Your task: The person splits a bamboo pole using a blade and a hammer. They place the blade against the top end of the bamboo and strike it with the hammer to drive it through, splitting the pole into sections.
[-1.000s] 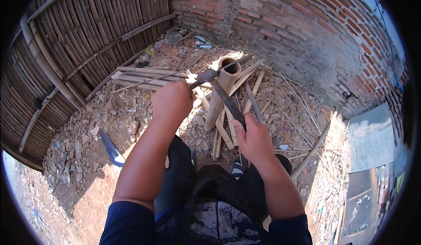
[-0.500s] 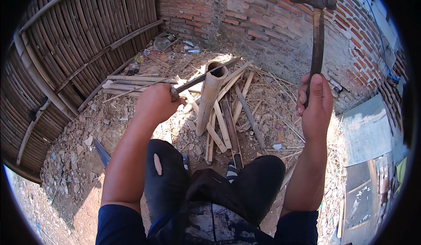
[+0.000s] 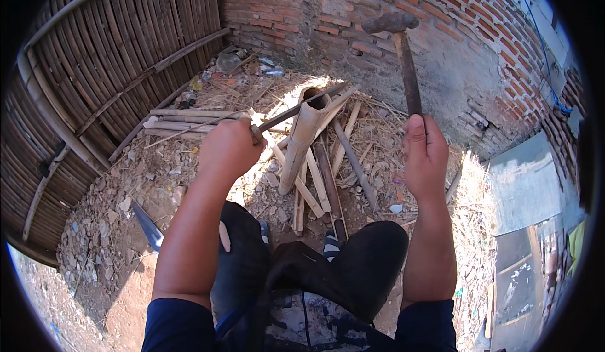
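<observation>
My left hand point(image 3: 232, 145) is closed round the handle of a long-bladed knife point(image 3: 283, 116). Its dark blade lies across the open top of a bamboo pole section point(image 3: 300, 145), which stands tilted on the ground in front of me. In my right hand point(image 3: 425, 148) is a hammer point(image 3: 406, 62), gripped low on its wooden handle. The hammer's head is raised above and to the right of the bamboo, apart from it. Split bamboo strips point(image 3: 319, 177) lie around and behind the bamboo's foot.
A brick wall point(image 3: 277, 12) rises ahead and a slatted bamboo fence point(image 3: 126, 56) stands at the left. Several bamboo poles point(image 3: 189, 114) lie beyond my left hand. A saw-like blade point(image 3: 147, 225) rests beside my left forearm. Grey sheets point(image 3: 526, 182) lie at the right.
My right hand has moved left with the hammer, bringing its head nearer the bamboo and slightly lower. The knife stays across the bamboo's top.
</observation>
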A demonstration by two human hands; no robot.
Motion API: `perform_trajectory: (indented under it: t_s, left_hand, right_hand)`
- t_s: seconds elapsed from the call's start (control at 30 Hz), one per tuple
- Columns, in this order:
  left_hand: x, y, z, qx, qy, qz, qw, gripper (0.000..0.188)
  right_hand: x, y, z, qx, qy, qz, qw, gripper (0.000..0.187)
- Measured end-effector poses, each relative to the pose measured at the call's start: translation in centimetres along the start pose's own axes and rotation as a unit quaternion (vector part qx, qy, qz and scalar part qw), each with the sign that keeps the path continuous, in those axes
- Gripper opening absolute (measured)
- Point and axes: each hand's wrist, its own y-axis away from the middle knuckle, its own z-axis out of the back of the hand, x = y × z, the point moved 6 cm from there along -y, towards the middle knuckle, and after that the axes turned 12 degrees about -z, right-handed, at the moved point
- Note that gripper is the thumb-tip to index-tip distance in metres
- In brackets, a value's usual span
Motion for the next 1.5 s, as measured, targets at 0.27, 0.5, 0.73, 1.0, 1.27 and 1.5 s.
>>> perform_trajectory:
  t_s: [0.27,0.5,0.73,1.0,1.27,1.5]
  left_hand:
    - [-0.2,-0.2,-0.1,0.002,0.007,-0.01,1.0,0.038]
    - [0.7,-0.2,0.2,0.003,0.019,0.01,1.0,0.038]
    - [0.6,-0.5,0.0,-0.005,-0.003,0.0,1.0,0.037]
    - [2.2,-0.6,0.2,-0.023,0.008,0.023,0.999,0.034]
    - [1.9,-0.4,0.5,-0.028,0.003,0.014,0.999,0.033]
    - [3.4,-0.2,0.6,-0.016,0.016,0.035,0.999,0.039]
  right_hand:
    - [-4.1,0.3,-4.2,0.081,0.22,-0.028,0.972,0.048]
    - [-0.7,-2.3,0.2,0.006,0.034,-0.041,0.999,0.048]
    - [-4.0,-1.1,-4.1,0.18,0.282,-0.08,0.939,0.046]
    - [0.9,-3.8,0.7,0.11,0.121,-0.03,0.986,0.048]
    - [-3.8,-2.5,-6.2,0.139,0.268,-0.068,0.951,0.05]
    - [-4.2,-4.0,-3.7,0.112,0.204,-0.078,0.969,0.051]
